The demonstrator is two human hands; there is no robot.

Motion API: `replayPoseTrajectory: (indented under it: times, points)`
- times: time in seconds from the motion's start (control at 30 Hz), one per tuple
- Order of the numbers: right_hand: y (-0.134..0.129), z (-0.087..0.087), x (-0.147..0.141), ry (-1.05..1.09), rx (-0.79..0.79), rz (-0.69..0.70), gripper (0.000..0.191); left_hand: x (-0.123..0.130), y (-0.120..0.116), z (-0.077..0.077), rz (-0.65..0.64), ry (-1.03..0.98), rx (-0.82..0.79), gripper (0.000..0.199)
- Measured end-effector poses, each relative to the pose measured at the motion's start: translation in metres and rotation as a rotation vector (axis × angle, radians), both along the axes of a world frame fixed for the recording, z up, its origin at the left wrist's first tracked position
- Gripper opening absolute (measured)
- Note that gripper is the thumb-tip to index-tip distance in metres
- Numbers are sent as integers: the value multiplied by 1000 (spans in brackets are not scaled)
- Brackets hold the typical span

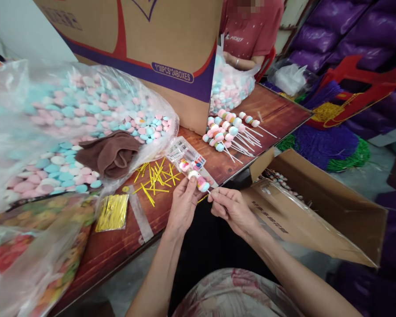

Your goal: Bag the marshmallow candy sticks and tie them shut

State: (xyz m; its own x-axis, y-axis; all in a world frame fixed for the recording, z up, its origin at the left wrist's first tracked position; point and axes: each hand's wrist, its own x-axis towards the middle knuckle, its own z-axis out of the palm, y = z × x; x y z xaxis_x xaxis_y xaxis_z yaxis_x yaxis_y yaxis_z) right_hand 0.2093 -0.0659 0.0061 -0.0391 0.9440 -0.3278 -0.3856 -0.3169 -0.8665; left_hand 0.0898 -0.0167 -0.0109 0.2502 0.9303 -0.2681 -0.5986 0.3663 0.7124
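Observation:
My left hand [185, 201] is closed on a marshmallow skewer [203, 183] inside a clear printed wrapper [188, 155], at the table's front edge. The fingers of my right hand [227, 203] pinch the skewer's white stick just below the lowest blue marshmallow. Left of my hands, gold twist ties [155, 177] lie scattered on the table. A bundle of gold ties [112, 212] sits nearer the table's front edge. Several finished-looking skewers [226, 130] are piled beyond my hands, their sticks pointing right.
A large bag of marshmallows [95, 101] with a brown cloth [108, 154] fills the left. Behind stands a tall carton [171, 53]. An open box [303, 207] with skewers inside is at the right. A person in a red shirt [251, 26] sits across the table.

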Motion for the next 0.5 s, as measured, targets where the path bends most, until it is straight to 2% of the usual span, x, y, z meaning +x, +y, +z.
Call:
replayPoseTrajectory:
  times: [0.13,0.23,0.37,0.5]
  points:
    - [5,5,-9,-302,131,-64,24,-6,-1,2,-39,14,27,20]
    - [5,7,-8,-434,226,-43,25,-18,5,6,-95,19,20,25]
    - [2,5,-4,-501,264,12,23,-30,19,10,23,-24,-19,33]
    - [0,4,-4,-573,292,131,25,-28,26,10,73,-55,-66,27]
